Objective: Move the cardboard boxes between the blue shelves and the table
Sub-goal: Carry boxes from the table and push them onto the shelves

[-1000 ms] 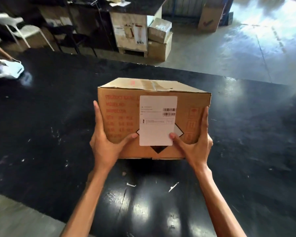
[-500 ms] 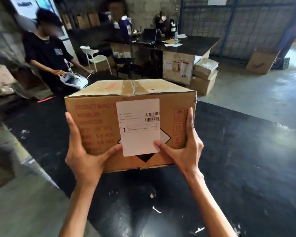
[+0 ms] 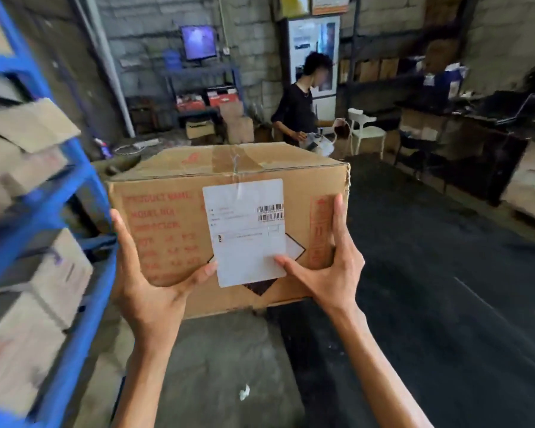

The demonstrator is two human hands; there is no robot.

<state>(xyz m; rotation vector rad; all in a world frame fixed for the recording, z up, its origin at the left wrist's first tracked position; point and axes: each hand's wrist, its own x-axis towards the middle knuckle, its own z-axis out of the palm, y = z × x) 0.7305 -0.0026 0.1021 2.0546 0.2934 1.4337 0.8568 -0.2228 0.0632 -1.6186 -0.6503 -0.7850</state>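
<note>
1. Two hands carry one box (image 3: 229, 223) in the air, over the floor (image 3: 223, 366) beside the table (image 3: 445, 273) and just right of the blue shelves (image 3: 74, 211).
2. Left hand (image 3: 148, 285) is clamped on the box's lower left corner, thumb across the front; its other fingers are hidden behind the box.
3. Right hand (image 3: 331, 267) is clamped on the lower right corner, thumb on the white label (image 3: 244, 233); most of its fingers are likewise out of sight.
4. Red print on the box front is blurred and only partly legible; label text is too small to read.
5. Shelves are cut off at the left edge and motion-blurred; several boxes sit on them.
6. Another person (image 3: 300, 106) stands beyond the box, holding something indistinct.
</note>
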